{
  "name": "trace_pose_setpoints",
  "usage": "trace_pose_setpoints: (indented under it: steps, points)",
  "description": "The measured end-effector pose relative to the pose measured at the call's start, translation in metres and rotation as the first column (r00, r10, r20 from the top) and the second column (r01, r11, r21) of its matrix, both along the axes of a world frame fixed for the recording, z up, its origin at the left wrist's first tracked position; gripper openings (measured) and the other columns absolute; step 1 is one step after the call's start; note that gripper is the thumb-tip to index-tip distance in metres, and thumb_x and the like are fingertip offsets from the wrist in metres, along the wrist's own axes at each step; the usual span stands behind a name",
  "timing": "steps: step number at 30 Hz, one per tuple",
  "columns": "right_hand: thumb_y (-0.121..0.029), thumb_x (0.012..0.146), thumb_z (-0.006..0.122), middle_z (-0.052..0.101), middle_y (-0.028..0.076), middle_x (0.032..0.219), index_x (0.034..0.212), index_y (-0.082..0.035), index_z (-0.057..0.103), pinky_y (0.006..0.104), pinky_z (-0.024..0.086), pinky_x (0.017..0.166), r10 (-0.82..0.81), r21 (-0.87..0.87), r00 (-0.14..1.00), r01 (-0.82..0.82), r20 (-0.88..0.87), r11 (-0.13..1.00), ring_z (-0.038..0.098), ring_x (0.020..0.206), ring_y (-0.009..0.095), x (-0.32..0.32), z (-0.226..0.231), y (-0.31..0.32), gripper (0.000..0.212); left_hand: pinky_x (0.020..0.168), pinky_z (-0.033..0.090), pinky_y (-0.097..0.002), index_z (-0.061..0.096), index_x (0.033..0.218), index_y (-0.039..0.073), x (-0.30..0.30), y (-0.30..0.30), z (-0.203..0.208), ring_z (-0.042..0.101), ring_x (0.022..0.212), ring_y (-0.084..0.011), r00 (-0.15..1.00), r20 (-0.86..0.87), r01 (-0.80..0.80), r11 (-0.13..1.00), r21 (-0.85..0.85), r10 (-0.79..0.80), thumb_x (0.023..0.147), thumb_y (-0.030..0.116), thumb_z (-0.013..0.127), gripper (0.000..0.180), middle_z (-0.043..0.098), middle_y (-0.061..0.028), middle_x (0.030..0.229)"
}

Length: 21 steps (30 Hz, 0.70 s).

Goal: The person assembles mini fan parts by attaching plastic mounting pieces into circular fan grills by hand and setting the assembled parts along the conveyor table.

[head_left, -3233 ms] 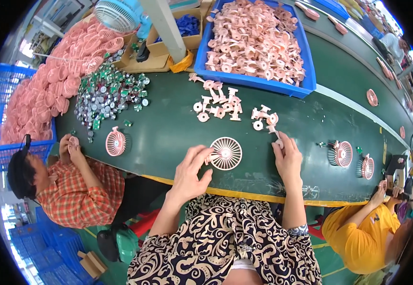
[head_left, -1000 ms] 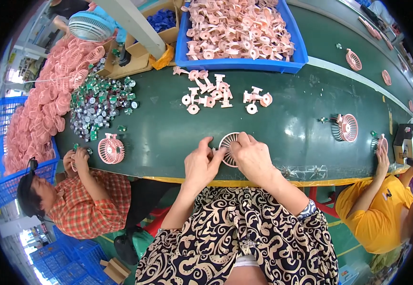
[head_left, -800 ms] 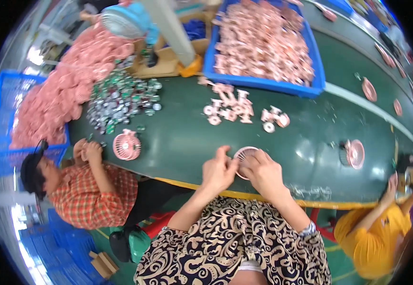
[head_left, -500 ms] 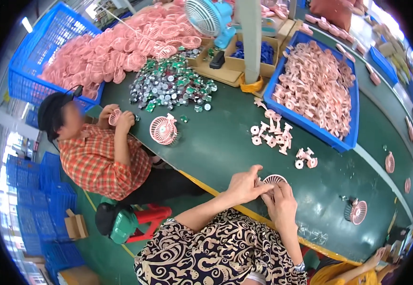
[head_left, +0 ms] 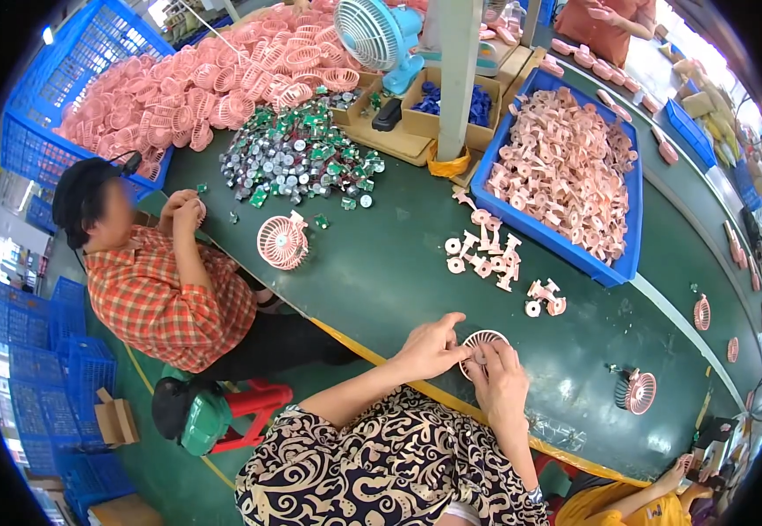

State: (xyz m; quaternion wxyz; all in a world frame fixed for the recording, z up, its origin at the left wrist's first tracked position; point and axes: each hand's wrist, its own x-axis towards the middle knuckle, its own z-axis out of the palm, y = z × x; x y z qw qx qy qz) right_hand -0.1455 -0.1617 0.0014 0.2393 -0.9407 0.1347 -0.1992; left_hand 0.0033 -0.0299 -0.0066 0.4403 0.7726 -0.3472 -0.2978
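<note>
Close to the table's near edge, my left hand (head_left: 432, 346) and my right hand (head_left: 502, 386) hold a round pink fan grille (head_left: 488, 337) between them. My left fingers are closed on its left rim, with one finger stretched past it. The right fingers press into the grille's middle, and they hide whatever small part may be there. Just beyond lie several loose pink plastic brackets with round ends (head_left: 495, 254). A smaller cluster of the same brackets (head_left: 543, 299) is nearest to my hands.
A pink grille assembly (head_left: 283, 243) stands left, another (head_left: 636, 391) right. Beyond are a blue tray (head_left: 630, 263) of pink parts, a heap of small green circuit boards with motors (head_left: 297, 158), a grille pile (head_left: 214, 92), a blue fan (head_left: 379, 35) and a post (head_left: 453, 88). A co-worker (head_left: 166, 289) sits left.
The whole view has shifted slightly left. My right fingers have moved further over the grille's middle. The co-worker at left has drawn both hands together around a pink part.
</note>
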Motion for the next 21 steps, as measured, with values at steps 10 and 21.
trace_pose_setpoints:
  steps: [10,21]
  points:
    - [-0.031,0.077,0.089,0.062,0.019,0.130,0.123,-0.003,0.067,0.0468,0.055,0.093,-0.455,-0.022,0.879,0.457,-0.144,0.889,0.064,0.115,0.041,-0.058,0.013,-0.053,0.058,0.093,0.048,-0.0474,0.063,0.119,0.000,0.166,0.064,0.038,0.061,0.104,-0.0387,0.212,0.696,-0.535,0.677,-0.505,0.686,0.087,0.019,0.076,0.039,0.066,-0.0193,0.109]
    - [-0.015,0.090,0.078,0.066,0.015,0.117,0.118,-0.003,0.068,0.0440,0.056,0.083,-0.659,-0.004,0.743,0.664,0.116,0.748,0.068,0.102,0.036,-0.075,0.018,-0.107,0.032,0.092,0.053,-0.0319,0.066,0.132,0.001,0.231,0.181,-0.042,0.066,0.107,-0.0169,0.578,0.119,-0.767,0.587,-0.258,0.807,0.109,0.044,0.052,0.051,0.069,-0.0083,0.123]
